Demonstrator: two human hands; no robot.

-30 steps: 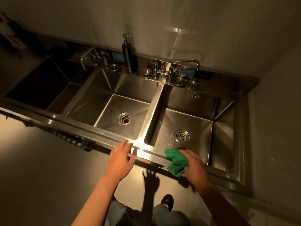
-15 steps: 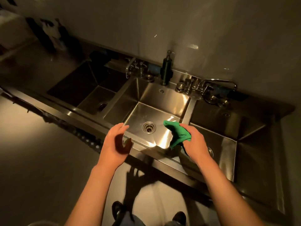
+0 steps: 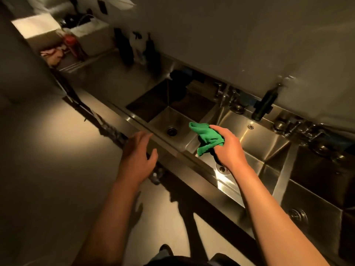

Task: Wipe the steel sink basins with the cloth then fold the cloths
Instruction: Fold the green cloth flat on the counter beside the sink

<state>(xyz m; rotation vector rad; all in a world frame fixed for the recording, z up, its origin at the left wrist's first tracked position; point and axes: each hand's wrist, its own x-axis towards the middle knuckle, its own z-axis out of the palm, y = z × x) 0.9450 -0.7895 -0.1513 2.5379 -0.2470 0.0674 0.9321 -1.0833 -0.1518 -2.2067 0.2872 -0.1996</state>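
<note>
**Figure: moving the cloth to a basin, seen from above.** Nearest the viewer, both forearms are reaching out over the floor toward the sink's front rim (image 3: pixel 193 165).

The left hand (image 3: pixel 137 150) is hovering at that rim with its fingers loosely spread and nothing in them; whether it is touching the steel cannot be told. The right hand (image 3: pixel 228 148) is clutching the green cloth (image 3: pixel 208 138) as a crumpled bunch. It is held in the air, above the boundary between the left basin (image 3: pixel 172 119) and the middle basin (image 3: pixel 259 137), touching neither. The two hands are well apart. Only this one cloth is showing.

Further right, the right basin (image 3: pixel 317 187) is lying partly in shadow. Behind the basins, taps (image 3: pixel 231 96) and a dark pump bottle (image 3: pixel 264 106) are standing along the back ledge.

Technique, as a judgement: wiping is about to begin in a basin and no folding has started. The bunch should probably be opened into a flat pad so that more fabric is meeting the steel. The free hand could be bracing on the rim. Strokes working from the walls down toward the drain (image 3: pixel 171 130), overlapping and pushing into the corners, would likely be cleaning best.
</note>
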